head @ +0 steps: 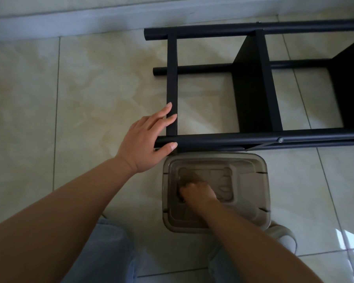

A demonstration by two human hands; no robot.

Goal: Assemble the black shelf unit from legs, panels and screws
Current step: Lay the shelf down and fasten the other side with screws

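The black shelf unit [251, 84] lies on its side on the tiled floor, with round legs, a cross bar and two panels fitted. A silver screw head [280, 140] shows in the near leg [253, 139]. My left hand [147, 139] rests on the end of that near leg, fingers straight against the cross bar [171, 82], thumb under the leg. My right hand [196, 194] reaches down inside a translucent grey plastic bin [251, 190], fingers curled at its bottom. What the fingers hold is hidden.
A grey baseboard [70, 19] runs along the wall at the top. My jeans-clad legs and a light shoe [284, 235] sit below the bin. Open tile floor spreads to the left.
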